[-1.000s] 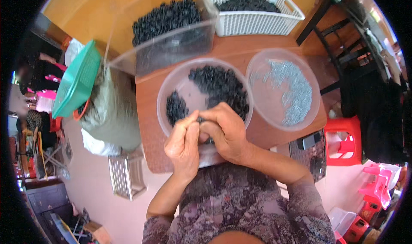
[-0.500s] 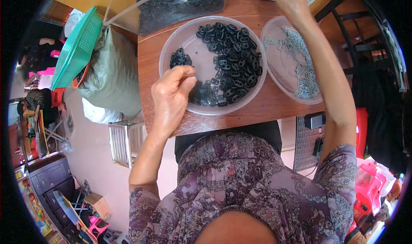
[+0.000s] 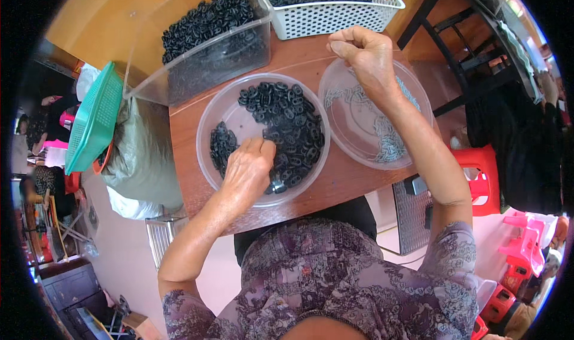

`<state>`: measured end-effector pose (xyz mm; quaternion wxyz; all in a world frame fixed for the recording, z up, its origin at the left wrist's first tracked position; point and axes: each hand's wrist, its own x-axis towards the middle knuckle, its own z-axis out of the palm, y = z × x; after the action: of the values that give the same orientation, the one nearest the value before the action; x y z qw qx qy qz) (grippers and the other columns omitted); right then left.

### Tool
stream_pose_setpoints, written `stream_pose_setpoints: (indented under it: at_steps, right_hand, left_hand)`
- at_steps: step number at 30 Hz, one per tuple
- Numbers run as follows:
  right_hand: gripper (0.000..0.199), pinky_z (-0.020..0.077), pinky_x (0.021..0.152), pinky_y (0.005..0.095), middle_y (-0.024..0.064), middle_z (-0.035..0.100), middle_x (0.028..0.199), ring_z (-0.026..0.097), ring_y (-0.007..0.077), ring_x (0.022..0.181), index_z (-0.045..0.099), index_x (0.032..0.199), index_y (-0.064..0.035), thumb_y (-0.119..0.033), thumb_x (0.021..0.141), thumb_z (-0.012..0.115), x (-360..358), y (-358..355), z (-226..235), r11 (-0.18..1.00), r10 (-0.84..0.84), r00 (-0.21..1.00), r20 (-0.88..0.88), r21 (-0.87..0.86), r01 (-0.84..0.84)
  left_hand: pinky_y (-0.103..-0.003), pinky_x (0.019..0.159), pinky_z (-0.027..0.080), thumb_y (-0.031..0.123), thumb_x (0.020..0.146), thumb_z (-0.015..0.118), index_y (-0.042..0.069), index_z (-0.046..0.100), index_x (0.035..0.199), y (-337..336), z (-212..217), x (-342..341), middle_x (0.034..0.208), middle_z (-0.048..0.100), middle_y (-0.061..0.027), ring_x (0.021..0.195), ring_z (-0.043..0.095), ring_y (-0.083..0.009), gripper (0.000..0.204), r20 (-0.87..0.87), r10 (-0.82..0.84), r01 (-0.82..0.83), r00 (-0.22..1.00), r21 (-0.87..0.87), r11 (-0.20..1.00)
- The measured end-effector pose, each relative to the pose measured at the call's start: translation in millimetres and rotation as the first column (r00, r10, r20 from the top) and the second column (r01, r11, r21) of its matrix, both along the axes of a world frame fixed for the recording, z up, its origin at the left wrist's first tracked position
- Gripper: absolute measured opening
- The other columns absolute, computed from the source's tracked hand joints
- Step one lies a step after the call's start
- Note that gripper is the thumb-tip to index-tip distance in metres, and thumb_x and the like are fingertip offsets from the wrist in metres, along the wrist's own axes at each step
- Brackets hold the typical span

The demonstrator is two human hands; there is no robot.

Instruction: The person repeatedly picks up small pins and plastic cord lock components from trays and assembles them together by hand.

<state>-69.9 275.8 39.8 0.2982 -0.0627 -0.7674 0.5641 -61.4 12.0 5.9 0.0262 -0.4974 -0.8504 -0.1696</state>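
My left hand point(image 3: 248, 168) reaches into a round clear plastic tub point(image 3: 246, 126), its fingers curled together over small black oval pieces point(image 3: 297, 133) that have holes in them. Whatever sits between those fingertips is hidden. To the right my right hand point(image 3: 372, 62) is raised over the far side of a second round tub point(image 3: 350, 133), just in front of a white perforated basket point(image 3: 335, 22). Its thumb and fingertips are pinched, and I cannot make out anything in them. Small grey pin-like parts point(image 3: 388, 139) lie scattered in that second tub.
A clear box point(image 3: 263, 44) heaped with black pieces stands at the table's far left; the white basket holds more. Left of the table are a green basket point(image 3: 95, 119) and a large sack point(image 3: 143, 154). A red stool point(image 3: 487, 178) and black chair frame point(image 3: 460, 53) stand right.
The view has shifted, showing more of the far table. My right hand has come back from the white basket toward me. My left hand has moved further into the tub, over the black pieces.
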Motion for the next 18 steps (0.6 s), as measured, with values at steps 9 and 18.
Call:
stream_pose_setpoints:
  at_steps: [9,18]
  right_hand:
    - [0.009,0.0465,0.059,0.0273,0.0092,0.064,0.069,0.057,0.0112,0.064,0.064,0.08,0.0021,-0.004,0.074,0.061,34.9,14.9,-22.9,0.978,0.013,0.996,0.087,0.206,-0.031]
    - [0.019,0.0447,0.068,0.037,0.012,0.058,0.077,0.055,0.0292,0.078,0.064,0.087,-0.0064,-0.001,0.07,0.058,55.9,3.8,-44.0,0.578,0.091,0.989,0.119,0.802,-0.149]
  left_hand:
    - [-0.043,0.06,0.043,0.003,0.065,0.064,0.003,0.049,0.078,-9.3,12.9,4.0,0.072,0.054,-0.0141,0.071,0.056,-0.033,0.02,0.166,-0.011,0.017,0.986,-0.037,0.999]
    - [-0.04,0.059,0.042,-0.002,0.065,0.058,0.001,0.054,0.081,-13.9,12.8,19.2,0.072,0.046,-0.0132,0.07,0.051,-0.0304,0.017,-0.019,-0.027,0.027,0.999,-0.03,0.999]
